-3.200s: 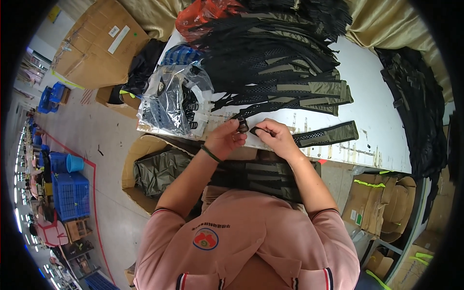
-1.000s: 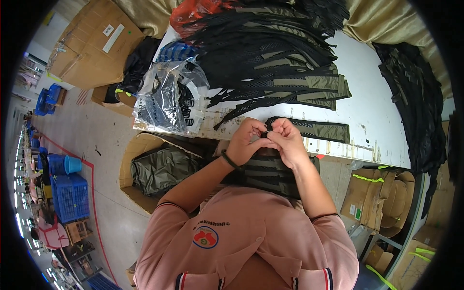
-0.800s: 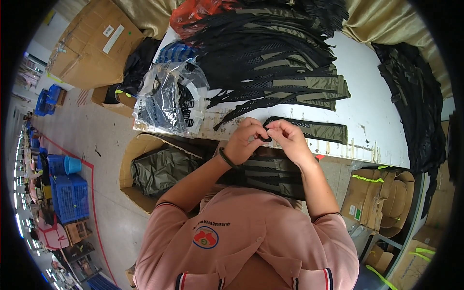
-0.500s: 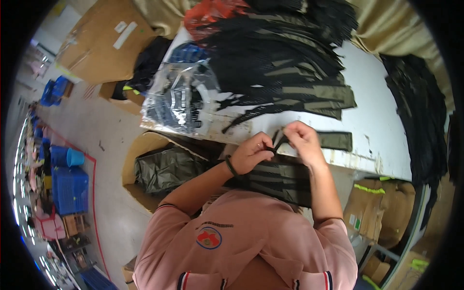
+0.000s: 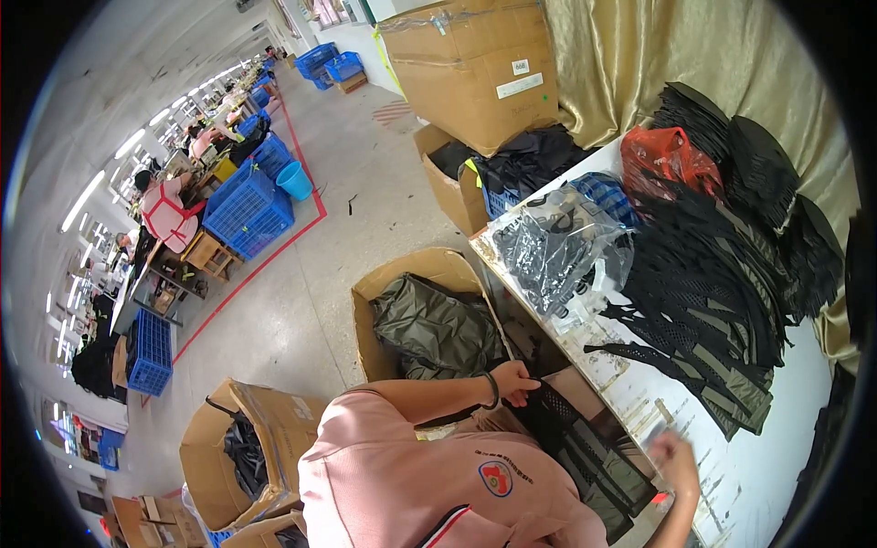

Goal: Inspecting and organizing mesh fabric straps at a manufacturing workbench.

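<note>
My left hand [image 5: 514, 382] is closed around the narrow end of black mesh and olive fabric strips [image 5: 585, 449], which lie across my lap and hang beside the table edge. How many strips the fingers hold is hidden. Over the edge of the white table [image 5: 666, 399], my right hand [image 5: 673, 459] is smeared by motion, its fingers unclear. Farther along the tabletop, a fanned pile of similar black and olive strips [image 5: 708, 292] lies next to a clear plastic bag [image 5: 562, 247].
An open carton [image 5: 364, 320] with dark olive plastic stands left of the table. A red bag [image 5: 667, 157] and dark stacks [image 5: 772, 164] sit at the table's far end. More cartons [image 5: 203, 447] stand at lower left. People work beyond blue crates [image 5: 248, 208].
The view has swung left, showing more of the floor and workshop. My hands, close together before, are now apart; the right one is over the table, the left stays on the strips.
</note>
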The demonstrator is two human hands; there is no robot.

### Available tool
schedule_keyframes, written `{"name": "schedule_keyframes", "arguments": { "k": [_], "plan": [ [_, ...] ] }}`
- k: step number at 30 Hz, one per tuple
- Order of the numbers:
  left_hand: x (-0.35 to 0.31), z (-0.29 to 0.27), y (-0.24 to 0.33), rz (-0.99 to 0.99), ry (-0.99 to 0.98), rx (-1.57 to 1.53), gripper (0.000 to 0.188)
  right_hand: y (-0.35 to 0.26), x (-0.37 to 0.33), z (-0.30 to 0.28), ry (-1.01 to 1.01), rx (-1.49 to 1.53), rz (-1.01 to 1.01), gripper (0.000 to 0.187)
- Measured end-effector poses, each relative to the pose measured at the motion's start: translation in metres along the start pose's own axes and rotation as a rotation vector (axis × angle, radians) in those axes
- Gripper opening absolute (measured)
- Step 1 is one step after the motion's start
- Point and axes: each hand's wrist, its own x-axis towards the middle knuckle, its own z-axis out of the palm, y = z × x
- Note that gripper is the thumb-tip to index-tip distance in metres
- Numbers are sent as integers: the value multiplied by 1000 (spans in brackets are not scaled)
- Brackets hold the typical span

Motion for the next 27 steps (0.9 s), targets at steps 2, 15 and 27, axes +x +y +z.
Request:
{"name": "schedule_keyframes", "arguments": {
  "k": [2, 15, 27],
  "plan": [
    [0, 0, 18, -12, 66, 472, 36, -44, 22, -14, 415, -279, -140, 28],
    [47, 113, 93, 1270, -107, 870, 26, -38, 88, -37, 727, -795, -288, 29],
    [120, 217, 106, 1191, -184, 1410, 25, -57, 43, -47, 623, -480, -285, 16]
  ]
}}
